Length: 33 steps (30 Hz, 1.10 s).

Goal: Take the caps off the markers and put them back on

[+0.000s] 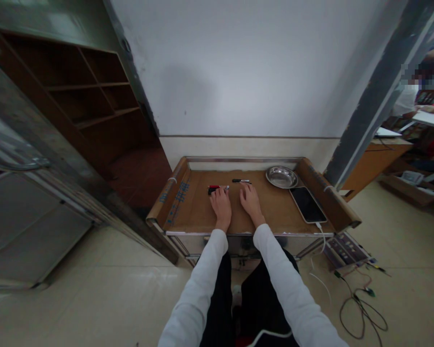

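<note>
Eyeing the black pen (236, 180) lying nine-to-three on cardboard (191, 212), at eleven o'clock from the nearer right hand (251, 199), I'm not managing to tell whether that or the left hand (221, 205) is gripping

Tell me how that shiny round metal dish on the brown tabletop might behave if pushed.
The metal dish would probably slide rather than tip, since it looks wide and shallow. It is likely stiff and fairly light, judging by its shiny, thin-looking metal. Pushed nearer, it might nudge the phone right beside it.
</note>
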### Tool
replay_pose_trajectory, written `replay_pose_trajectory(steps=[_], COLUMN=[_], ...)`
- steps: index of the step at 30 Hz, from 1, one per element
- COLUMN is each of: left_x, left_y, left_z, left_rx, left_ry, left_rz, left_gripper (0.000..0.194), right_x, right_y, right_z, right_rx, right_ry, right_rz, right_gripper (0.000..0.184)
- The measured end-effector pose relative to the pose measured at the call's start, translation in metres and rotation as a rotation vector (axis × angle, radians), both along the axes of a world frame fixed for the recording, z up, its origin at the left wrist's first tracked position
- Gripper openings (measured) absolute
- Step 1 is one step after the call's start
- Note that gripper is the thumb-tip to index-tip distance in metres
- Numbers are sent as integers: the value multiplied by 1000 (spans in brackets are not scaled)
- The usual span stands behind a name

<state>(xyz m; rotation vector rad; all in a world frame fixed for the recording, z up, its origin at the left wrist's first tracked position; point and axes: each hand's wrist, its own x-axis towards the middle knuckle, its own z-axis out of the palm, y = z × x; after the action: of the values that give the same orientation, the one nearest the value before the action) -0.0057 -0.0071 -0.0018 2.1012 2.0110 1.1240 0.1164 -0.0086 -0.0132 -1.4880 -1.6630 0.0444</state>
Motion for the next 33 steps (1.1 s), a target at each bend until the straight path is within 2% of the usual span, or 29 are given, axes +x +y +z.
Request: replay_pose_trajectory(steps=[3,7,12,17,23,27,30,33], left_x=[-1,-1,1,3,5,7,11,19], left_y=[-1,-2,-4,-5,-6,-8,-6,2], left_z=[-3,-4,0,-1,-2,-1,-1,-2], left_rx=[-40,-77,-160,-130,-111,-97,-71,-60], left_ry=[61,65,72,149,197,228,295,372], left_rz=[154,193,136,151,111,98,4,-103], left_gripper=[26,27,26,26,28,31,31,31], right_x=[-1,-9,-14,-10,-13,-14,-11,-9], right_y=[8,10,8,4,4,4,3,4], right_z=[-8,-10,-1,7,5,6,7,5], right_rx=[-119,-159,-253,-341,-330,-327,-302,-269], right_ry=[-65,-150,-200,-276,-327,-313,-274,-212], right_rz=[-173,-256,-291,-286,-332,-328,-299,-365], right_gripper=[43,45,43,41,47,42,42,46])
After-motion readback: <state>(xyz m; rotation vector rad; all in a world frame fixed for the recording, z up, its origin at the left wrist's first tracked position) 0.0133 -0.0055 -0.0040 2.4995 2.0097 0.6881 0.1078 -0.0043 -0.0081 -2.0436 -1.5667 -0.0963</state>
